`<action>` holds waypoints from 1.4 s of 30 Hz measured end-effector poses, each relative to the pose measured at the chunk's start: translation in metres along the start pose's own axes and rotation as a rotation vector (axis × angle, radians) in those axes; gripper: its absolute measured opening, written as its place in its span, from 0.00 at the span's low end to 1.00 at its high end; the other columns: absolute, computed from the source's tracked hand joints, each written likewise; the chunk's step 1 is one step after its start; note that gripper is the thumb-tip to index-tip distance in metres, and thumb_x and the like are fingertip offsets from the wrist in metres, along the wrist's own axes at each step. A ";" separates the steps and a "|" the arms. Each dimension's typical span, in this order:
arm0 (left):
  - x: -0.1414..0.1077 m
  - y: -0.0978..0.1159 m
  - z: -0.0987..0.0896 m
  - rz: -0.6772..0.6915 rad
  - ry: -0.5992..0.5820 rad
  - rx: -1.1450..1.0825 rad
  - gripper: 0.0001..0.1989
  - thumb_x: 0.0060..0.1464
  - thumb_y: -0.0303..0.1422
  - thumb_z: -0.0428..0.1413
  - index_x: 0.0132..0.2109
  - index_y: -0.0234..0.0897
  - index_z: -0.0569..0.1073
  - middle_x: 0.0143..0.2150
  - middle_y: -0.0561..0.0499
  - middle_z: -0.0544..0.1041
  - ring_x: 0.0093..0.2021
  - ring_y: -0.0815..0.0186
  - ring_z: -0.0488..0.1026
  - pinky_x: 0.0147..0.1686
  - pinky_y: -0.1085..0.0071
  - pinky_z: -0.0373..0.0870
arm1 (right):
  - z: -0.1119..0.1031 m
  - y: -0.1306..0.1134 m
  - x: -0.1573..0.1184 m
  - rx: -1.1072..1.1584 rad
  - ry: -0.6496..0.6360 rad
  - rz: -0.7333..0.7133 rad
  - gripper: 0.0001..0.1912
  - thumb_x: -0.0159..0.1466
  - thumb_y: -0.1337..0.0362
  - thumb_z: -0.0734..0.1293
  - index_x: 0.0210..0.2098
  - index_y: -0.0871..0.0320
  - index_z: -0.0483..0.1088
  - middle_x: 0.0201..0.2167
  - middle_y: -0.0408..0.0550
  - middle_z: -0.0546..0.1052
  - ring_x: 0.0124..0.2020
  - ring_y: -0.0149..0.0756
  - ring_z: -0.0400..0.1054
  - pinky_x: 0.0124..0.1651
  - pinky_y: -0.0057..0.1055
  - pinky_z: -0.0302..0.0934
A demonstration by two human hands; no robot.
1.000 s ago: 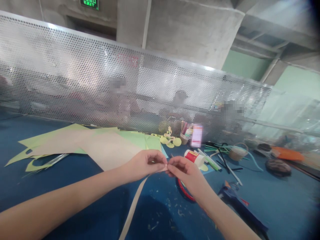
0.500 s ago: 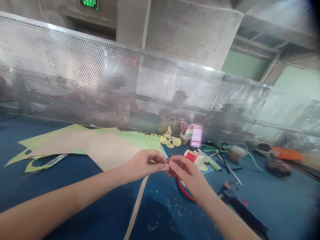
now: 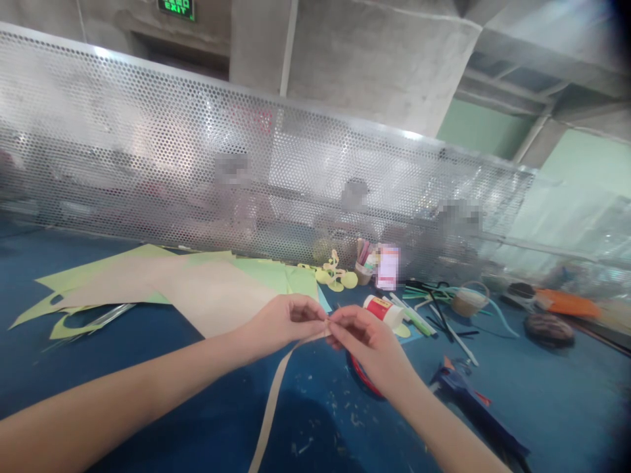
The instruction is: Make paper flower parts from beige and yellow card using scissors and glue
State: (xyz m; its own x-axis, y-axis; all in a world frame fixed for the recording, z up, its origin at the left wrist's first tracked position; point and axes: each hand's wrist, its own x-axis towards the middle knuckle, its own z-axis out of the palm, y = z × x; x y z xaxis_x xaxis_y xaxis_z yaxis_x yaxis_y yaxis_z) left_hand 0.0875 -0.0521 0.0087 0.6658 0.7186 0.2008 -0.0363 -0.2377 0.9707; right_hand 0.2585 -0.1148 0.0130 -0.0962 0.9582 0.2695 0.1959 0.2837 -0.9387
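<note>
A long, narrow beige strip (image 3: pixel 274 398) rises in a curve from the bottom edge to the fingertips of both hands. My left hand (image 3: pixel 296 320) pinches its upper end between thumb and fingers. Right beside it, my right hand (image 3: pixel 362 334) is pinched on the same end, the fingertips of the two hands meeting. The fingers partly hide the tip of the strip. Just behind my right hand lies a white tube with a red label (image 3: pixel 384 311), and a red ring (image 3: pixel 363 376) shows partly beneath that hand.
Beige and green paper sheets (image 3: pixel 211 289) cover the left, with scissors (image 3: pixel 111 316) under them. A blue glue gun (image 3: pixel 476 407) lies at right. Behind stand a cup of sticks (image 3: pixel 365 266), a small basket (image 3: pixel 468 300) and a perforated metal screen (image 3: pixel 187 164). Scraps dot the blue table (image 3: pixel 197 420).
The strip's upper part now bends toward the fingertips and shows below my left fingers. My two hands have drawn slightly closer at the tips.
</note>
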 end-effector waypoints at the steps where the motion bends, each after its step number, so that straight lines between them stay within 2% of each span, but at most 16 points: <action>1: 0.000 0.000 0.000 -0.006 0.005 -0.010 0.11 0.48 0.37 0.59 0.36 0.35 0.72 0.32 0.50 0.75 0.33 0.68 0.71 0.37 0.70 0.66 | 0.000 0.000 0.000 -0.004 0.003 -0.004 0.08 0.57 0.59 0.66 0.32 0.56 0.66 0.26 0.42 0.73 0.28 0.31 0.69 0.35 0.30 0.65; 9: -0.002 0.005 0.002 -0.019 0.008 -0.052 0.09 0.49 0.35 0.58 0.36 0.35 0.73 0.30 0.52 0.74 0.32 0.70 0.70 0.34 0.72 0.63 | 0.000 0.000 0.000 0.030 0.008 0.006 0.07 0.57 0.59 0.66 0.31 0.56 0.65 0.25 0.41 0.73 0.28 0.31 0.69 0.36 0.30 0.65; 18: -0.003 0.010 0.003 -0.044 0.015 -0.100 0.07 0.48 0.33 0.58 0.35 0.35 0.73 0.28 0.53 0.73 0.30 0.71 0.68 0.34 0.73 0.62 | -0.003 0.000 -0.001 -0.043 0.000 -0.002 0.06 0.57 0.60 0.66 0.32 0.56 0.67 0.25 0.42 0.73 0.29 0.31 0.69 0.36 0.30 0.64; 23: -0.004 0.010 0.003 -0.097 0.008 -0.182 0.10 0.50 0.38 0.57 0.33 0.34 0.74 0.29 0.52 0.74 0.31 0.70 0.69 0.36 0.72 0.63 | -0.003 -0.001 -0.002 -0.085 0.001 -0.031 0.05 0.58 0.61 0.65 0.31 0.56 0.68 0.24 0.42 0.73 0.29 0.31 0.68 0.36 0.30 0.63; 30: -0.003 0.007 0.002 -0.120 0.029 -0.141 0.09 0.45 0.35 0.60 0.33 0.35 0.74 0.30 0.52 0.76 0.32 0.69 0.70 0.35 0.72 0.63 | -0.003 0.003 -0.001 -0.083 0.007 -0.011 0.06 0.57 0.60 0.66 0.32 0.56 0.69 0.24 0.41 0.73 0.29 0.32 0.69 0.36 0.30 0.63; 36: -0.003 0.008 0.001 -0.097 0.027 -0.108 0.09 0.45 0.34 0.60 0.33 0.34 0.75 0.30 0.52 0.76 0.32 0.70 0.70 0.36 0.73 0.63 | -0.004 0.001 -0.001 -0.007 -0.007 0.054 0.10 0.58 0.57 0.64 0.34 0.57 0.70 0.30 0.45 0.75 0.32 0.34 0.70 0.40 0.32 0.65; 42: -0.002 0.007 0.002 -0.063 0.022 -0.041 0.09 0.46 0.35 0.60 0.34 0.34 0.75 0.31 0.51 0.76 0.33 0.68 0.71 0.36 0.71 0.64 | -0.006 0.008 0.001 -0.057 -0.010 0.034 0.09 0.56 0.58 0.67 0.32 0.56 0.68 0.25 0.42 0.74 0.29 0.32 0.69 0.36 0.31 0.64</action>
State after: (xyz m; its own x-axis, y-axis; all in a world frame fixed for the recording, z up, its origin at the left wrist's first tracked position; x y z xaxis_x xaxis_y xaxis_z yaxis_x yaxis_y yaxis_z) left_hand 0.0872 -0.0564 0.0148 0.6510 0.7457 0.1421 -0.0260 -0.1652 0.9859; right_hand 0.2656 -0.1111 0.0070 -0.0981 0.9671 0.2349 0.2545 0.2526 -0.9335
